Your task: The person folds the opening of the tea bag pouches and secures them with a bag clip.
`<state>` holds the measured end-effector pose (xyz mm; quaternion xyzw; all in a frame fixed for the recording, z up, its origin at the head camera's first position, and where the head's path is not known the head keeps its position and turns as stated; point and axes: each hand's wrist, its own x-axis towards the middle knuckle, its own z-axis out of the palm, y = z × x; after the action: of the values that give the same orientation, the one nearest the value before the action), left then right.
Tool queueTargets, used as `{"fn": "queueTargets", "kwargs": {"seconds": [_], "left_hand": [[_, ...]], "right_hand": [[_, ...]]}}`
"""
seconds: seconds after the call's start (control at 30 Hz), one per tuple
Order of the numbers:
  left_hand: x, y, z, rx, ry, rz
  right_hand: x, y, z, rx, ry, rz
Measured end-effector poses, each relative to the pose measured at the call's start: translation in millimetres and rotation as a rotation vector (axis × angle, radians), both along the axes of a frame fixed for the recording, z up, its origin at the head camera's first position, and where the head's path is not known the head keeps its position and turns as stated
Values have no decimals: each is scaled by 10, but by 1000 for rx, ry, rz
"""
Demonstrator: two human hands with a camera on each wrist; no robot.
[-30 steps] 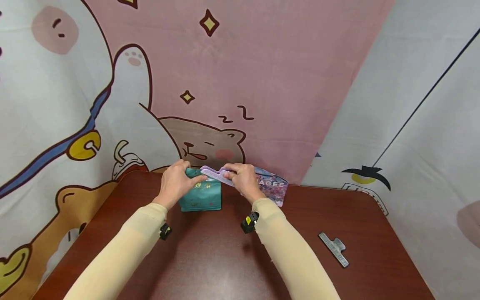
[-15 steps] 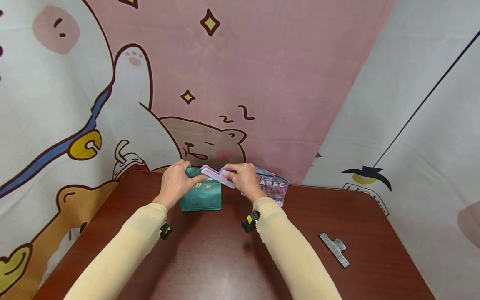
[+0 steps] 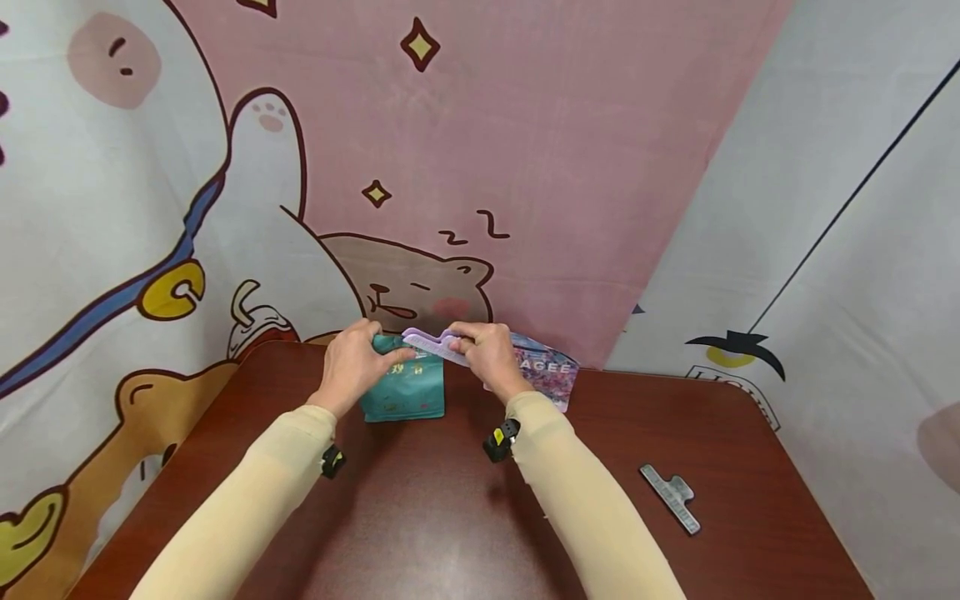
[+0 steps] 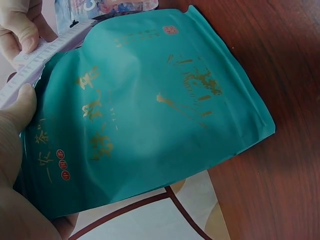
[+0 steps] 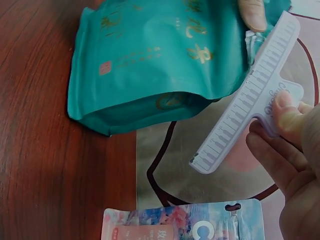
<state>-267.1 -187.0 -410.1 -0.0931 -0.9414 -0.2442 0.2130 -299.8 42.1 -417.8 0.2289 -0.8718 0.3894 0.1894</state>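
Left hand (image 3: 358, 360) pinches teal pouch (image 4: 135, 110) near its top; right (image 3: 489, 357) pinches purple clip (image 5: 245, 95) along that edge. Clipping looks partway; gray clip (image 3: 670, 498) lies unused.

In the head view, the teal bag (image 3: 406, 392) at seven o'clock is satin-sheen film, the lilac clip (image 3: 429, 343) smooth plastic, the surface (image 3: 420, 517) at six glossy wood-grain, and the backdrop (image 3: 555, 150) at twelve matt cloth.

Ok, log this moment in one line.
left hand: grips teal pouch; right hand: pinches lilac clip, at pouch top; grey clip: on table
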Motion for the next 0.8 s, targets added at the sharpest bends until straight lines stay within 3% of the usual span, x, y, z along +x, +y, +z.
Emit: {"fn": "queueTargets", "kwargs": {"seconds": [0.3,0.8], "left_hand": [[3,15,12,-10,15,-7],[17,-2,4,-21,10,-10]], "right_hand": [[-14,2,54,30,-43,-15],[-31,-23,36,67,0,17]]}}
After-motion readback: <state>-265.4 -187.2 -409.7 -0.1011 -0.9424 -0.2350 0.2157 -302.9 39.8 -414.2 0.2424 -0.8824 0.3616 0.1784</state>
